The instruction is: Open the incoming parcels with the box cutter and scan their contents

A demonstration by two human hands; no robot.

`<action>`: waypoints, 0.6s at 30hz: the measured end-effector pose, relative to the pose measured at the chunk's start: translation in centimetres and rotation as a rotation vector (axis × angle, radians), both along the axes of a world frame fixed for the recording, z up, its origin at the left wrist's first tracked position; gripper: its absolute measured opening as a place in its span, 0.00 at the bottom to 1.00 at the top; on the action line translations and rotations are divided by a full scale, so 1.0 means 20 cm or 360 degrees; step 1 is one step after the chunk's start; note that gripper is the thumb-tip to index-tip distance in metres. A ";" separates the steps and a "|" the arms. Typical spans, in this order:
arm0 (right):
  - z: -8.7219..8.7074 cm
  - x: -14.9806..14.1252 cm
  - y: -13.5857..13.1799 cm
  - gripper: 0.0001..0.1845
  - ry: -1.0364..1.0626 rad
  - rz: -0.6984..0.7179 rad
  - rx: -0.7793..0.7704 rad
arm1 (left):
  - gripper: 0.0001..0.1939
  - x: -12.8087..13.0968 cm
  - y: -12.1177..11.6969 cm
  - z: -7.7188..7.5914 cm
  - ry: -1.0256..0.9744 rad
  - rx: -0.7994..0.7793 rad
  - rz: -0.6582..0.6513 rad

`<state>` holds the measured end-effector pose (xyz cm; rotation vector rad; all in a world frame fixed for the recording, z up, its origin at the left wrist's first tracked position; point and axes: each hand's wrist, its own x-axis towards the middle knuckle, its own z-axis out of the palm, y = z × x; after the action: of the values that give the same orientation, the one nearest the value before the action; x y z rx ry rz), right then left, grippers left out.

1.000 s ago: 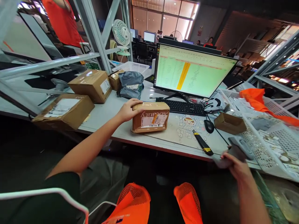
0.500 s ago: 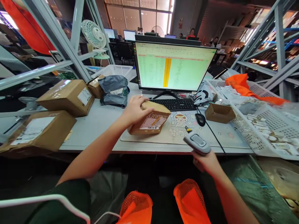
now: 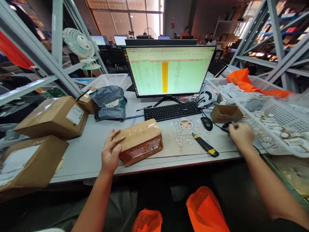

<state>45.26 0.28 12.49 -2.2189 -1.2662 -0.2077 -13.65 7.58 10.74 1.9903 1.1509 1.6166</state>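
Head view: the left hand (image 3: 111, 150) grips the left end of the box (image 3: 142, 140), near the tabletop's (image 3: 84, 158) front edge. Taped card, it should feel stiff, slick on top, best held by its ends. The right hand's (image 3: 242, 137) hold is unclear. The basket (image 3: 272, 141) contains small white pieces (image 3: 286, 130); an open carton (image 3: 227, 114) stands beside it.

Desk mat (image 3: 169, 149): outlined Chinese characters (image 3: 187, 141), wording uncertain. Label on parcel (image 3: 140, 132), rows on monitor (image 3: 145, 77): too small to read.

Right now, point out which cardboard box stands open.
The small box right of the mouse: its top is open and its inside shows. The taped box at the left hand and the two labelled boxes at far left have closed tops.
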 end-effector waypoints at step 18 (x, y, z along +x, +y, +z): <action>-0.14 -0.59 0.98 0.30 -0.0285 0.0512 -0.0570 | 0.13 0.25 -0.32 0.15 0.0740 0.0539 0.0424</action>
<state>33.47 19.95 9.71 -2.2795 -1.8601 -0.0569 -8.56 1.20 13.82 2.6280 1.4320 1.6024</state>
